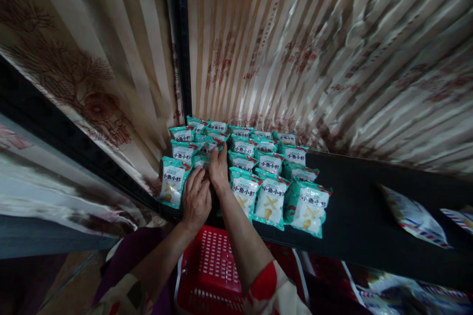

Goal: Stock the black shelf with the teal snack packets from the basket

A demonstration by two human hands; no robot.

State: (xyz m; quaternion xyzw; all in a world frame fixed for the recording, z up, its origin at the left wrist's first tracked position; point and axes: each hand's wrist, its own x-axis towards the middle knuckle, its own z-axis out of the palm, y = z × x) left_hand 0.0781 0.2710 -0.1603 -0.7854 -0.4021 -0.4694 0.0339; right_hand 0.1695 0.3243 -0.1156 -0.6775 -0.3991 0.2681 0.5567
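Teal-and-white snack bags stand in several rows on a black shelf. My left hand is in the second column from the left, its fingers curled over a partly covered snack bag. Close beside it, my right hand grips the right side of that column, fingers pointing away from me. Between my hands most of the held bag is hidden. To the left of my left hand stands a front snack bag; right of my right wrist is another snack bag.
A red plastic basket sits below the shelf's front edge. Patterned curtains hang behind and to the left, with a black upright post at the corner. Farther right on the shelf lies a white striped packet. More packets show below.
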